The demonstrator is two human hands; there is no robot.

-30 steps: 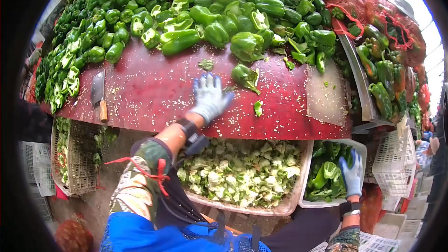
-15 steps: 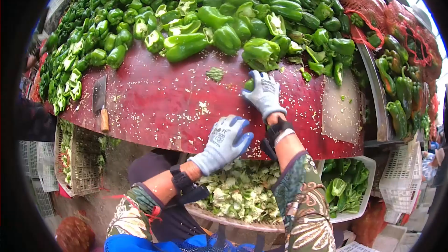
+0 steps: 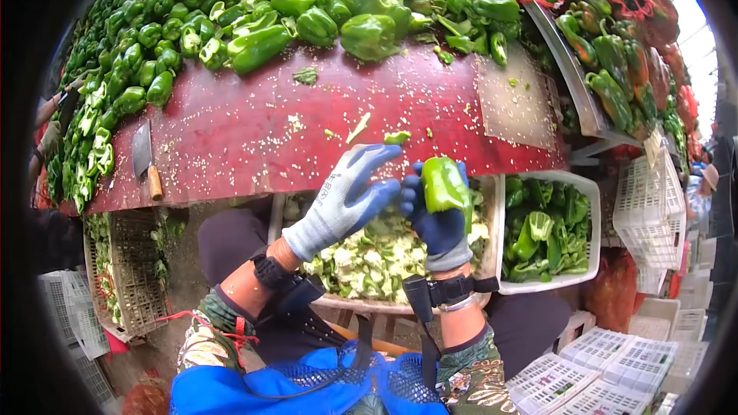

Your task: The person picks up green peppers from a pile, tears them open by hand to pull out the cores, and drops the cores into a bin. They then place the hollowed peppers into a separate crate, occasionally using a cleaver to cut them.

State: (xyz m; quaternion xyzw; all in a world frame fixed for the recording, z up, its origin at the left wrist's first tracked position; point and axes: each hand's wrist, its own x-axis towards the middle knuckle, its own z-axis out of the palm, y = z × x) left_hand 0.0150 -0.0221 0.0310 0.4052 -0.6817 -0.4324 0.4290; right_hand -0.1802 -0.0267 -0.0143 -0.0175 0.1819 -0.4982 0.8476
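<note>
A green bell pepper (image 3: 444, 184) is gripped in my right hand (image 3: 440, 232), raised just past the front edge of the red table (image 3: 254, 123). My left hand (image 3: 338, 196), also in a grey-and-blue glove, is open to its left, with thumb and fingers apart. Just beyond the left fingertips is a small green pepper scrap (image 3: 397, 137); a pale green strip (image 3: 358, 128) lies close by. Under both hands a crate (image 3: 492, 253) holds pale pepper cores and trimmings (image 3: 361, 261).
Heaped green peppers (image 3: 261, 46) cover the table's far side. A cleaver (image 3: 142, 150) lies at left. A white bin (image 3: 547, 286) of peppers stands right of the trimmings. Red mesh sacks (image 3: 653, 11) and stacked white crates (image 3: 649, 211) are further right. Another person's arm (image 3: 50, 111) shows at far left.
My right hand has drawn back from the table toward me and turned up, now with a bell pepper in it. My left hand has moved slightly forward. The view has shifted right.
</note>
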